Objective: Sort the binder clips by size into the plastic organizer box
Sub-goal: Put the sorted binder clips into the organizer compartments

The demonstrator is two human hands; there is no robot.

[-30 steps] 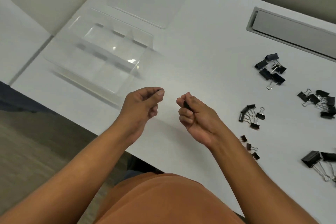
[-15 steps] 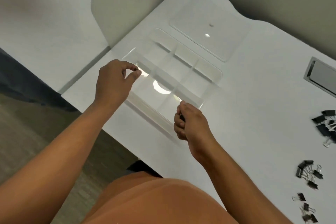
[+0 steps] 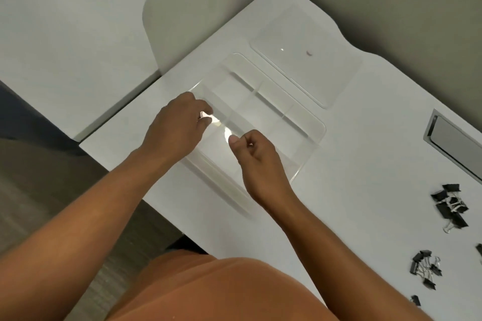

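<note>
Clear plastic catches the overhead glare in the single head view as both hands work over the organizer box point(image 3: 263, 109), which lies on the white desk point(image 3: 365, 164) directly beneath and just beyond them. Its long axis runs diagonally, from near the left hand away toward the far right, and its grid of compartments looks empty. The left hand point(image 3: 180, 128) pinches the box's near-left rim, fingers curled at the edge. The right hand point(image 3: 258, 156) hovers over the near compartments with fingers bunched; whether it holds a clip cannot be told, since nothing dark shows between them. Binder clips point(image 3: 450, 207) wait in a black cluster on the desk well to the right of the right hand, with a smaller group point(image 3: 425, 268) nearer the person on that same side. A flat clear lid point(image 3: 307, 60) lies just beyond the box. By the layout, sorting has barely begun: the right hand is the nearer one to every clip, so each fetch likely runs rightward and back while the left steadies the box.
</note>
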